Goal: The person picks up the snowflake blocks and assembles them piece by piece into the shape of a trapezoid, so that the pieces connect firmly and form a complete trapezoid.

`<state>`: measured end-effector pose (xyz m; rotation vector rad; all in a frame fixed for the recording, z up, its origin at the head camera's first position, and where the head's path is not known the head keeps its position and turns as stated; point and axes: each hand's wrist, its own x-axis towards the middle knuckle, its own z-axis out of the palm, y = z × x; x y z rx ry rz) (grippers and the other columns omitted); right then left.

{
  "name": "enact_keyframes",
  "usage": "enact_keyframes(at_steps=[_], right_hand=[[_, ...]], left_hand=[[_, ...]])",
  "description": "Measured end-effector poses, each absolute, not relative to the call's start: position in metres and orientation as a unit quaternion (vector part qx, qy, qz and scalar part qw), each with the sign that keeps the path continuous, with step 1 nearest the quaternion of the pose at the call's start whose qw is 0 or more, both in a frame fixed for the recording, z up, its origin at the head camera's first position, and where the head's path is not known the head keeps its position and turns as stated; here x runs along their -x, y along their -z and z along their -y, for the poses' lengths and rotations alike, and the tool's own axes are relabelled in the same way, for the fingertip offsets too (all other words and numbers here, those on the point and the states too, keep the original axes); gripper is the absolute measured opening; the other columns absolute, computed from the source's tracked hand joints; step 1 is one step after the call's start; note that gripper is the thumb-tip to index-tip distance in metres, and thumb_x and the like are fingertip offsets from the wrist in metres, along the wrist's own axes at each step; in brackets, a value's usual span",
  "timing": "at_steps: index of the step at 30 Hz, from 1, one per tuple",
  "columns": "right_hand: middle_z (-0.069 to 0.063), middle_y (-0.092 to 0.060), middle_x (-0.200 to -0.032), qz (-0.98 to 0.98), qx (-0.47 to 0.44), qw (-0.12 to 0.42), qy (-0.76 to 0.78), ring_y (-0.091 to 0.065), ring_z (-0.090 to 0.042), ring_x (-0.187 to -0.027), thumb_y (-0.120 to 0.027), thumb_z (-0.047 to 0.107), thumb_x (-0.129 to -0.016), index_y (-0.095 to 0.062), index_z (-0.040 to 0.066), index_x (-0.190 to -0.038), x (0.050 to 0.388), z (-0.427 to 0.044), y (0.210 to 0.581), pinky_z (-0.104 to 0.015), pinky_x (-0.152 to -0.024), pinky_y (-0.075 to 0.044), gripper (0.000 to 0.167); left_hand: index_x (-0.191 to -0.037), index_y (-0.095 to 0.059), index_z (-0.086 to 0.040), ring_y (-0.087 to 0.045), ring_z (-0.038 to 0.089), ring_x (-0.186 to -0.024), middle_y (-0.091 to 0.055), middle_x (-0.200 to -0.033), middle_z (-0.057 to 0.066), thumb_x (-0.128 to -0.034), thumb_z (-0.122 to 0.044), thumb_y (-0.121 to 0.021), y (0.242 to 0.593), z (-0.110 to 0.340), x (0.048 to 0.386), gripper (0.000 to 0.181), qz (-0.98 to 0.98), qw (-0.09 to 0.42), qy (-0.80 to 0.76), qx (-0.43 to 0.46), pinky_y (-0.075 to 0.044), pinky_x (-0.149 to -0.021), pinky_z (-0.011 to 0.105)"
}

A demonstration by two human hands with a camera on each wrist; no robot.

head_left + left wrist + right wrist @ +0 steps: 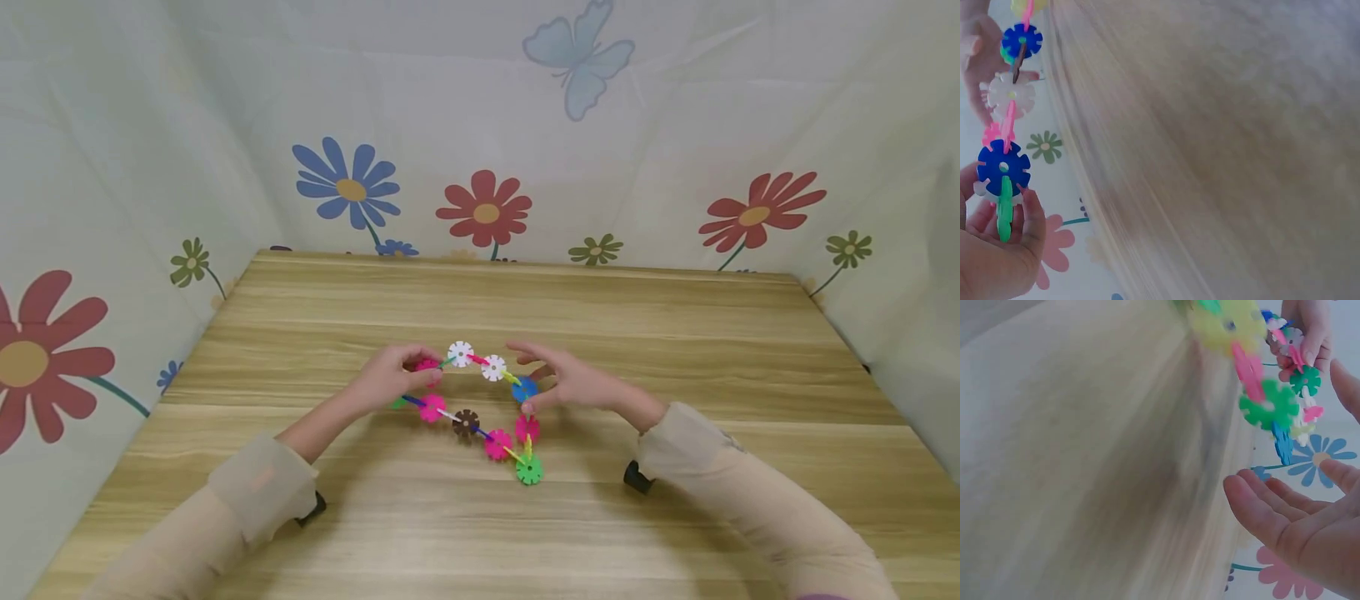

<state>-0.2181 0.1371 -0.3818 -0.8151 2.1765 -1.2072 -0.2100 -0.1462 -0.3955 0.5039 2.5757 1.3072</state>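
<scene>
A looped chain of notched plastic snowflake discs (466, 423), in pink, white, blue, brown, green and yellow, is between the hands in the head view. The left hand (386, 379) pinches its left end by a pink disc (428, 372). In the left wrist view, that hand's fingers curl behind a blue disc (1004, 167) with a green disc (1005, 209) slotted into it. My right hand (573, 379) is beside the blue disc (524, 389) at the chain's right side. The right wrist view shows the right hand (1310, 531) with fingers spread, apart from a green disc (1269, 404).
A wood-grain table (675, 333) lies beneath the hands and chain. Behind it and at the sides hangs a pale curtain (420, 100) printed with flowers and a butterfly. Dark straps (639, 477) show under the sleeve cuffs.
</scene>
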Motion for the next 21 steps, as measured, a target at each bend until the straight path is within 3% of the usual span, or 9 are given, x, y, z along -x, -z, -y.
enact_keyframes(at_steps=[7,14,18,21], right_hand=[[-0.021,-0.023,-0.140,-0.799,0.297,0.290,0.434,-0.044,-0.039,-0.113,-0.070,0.013,-0.075,-0.008,0.015,-0.142,0.216,-0.140,0.393,-0.045,-0.089,-0.044,0.092],[-0.021,-0.028,-0.137,-0.822,0.295,0.275,0.403,-0.043,-0.039,-0.116,-0.070,0.009,-0.074,-0.010,0.012,-0.143,0.215,-0.136,0.400,-0.042,-0.090,-0.044,0.091],[-0.022,-0.032,-0.137,-0.839,0.291,0.255,0.382,-0.050,-0.033,-0.108,-0.070,0.009,-0.074,-0.015,0.009,-0.142,0.215,-0.135,0.403,-0.031,-0.077,-0.050,0.088],[-0.020,-0.035,-0.136,-0.844,0.288,0.249,0.377,-0.055,-0.019,-0.083,-0.069,0.007,-0.074,-0.018,0.007,-0.141,0.215,-0.134,0.403,-0.021,-0.058,-0.047,0.085]], left_hand=[[-0.105,-0.060,-0.003,-0.057,0.018,-0.083,-0.063,-0.092,0.009,-0.0840,-0.020,-0.060,0.399,0.149,0.213,0.027,-0.887,0.072,-0.435,-0.138,-0.048,-0.072,0.028],[-0.112,-0.057,-0.009,-0.060,0.022,-0.089,-0.064,-0.098,0.012,-0.0853,-0.022,-0.058,0.400,0.150,0.213,0.030,-0.883,0.075,-0.444,-0.134,-0.050,-0.076,0.032],[-0.116,-0.055,-0.008,-0.060,0.020,-0.086,-0.064,-0.096,0.012,-0.0867,-0.021,-0.056,0.401,0.150,0.213,0.032,-0.879,0.074,-0.447,-0.153,-0.050,-0.072,0.029],[-0.120,-0.053,-0.008,-0.058,0.018,-0.084,-0.063,-0.096,0.010,-0.0867,-0.023,-0.056,0.401,0.151,0.214,0.037,-0.882,0.082,-0.434,-0.164,-0.048,-0.070,0.027]])
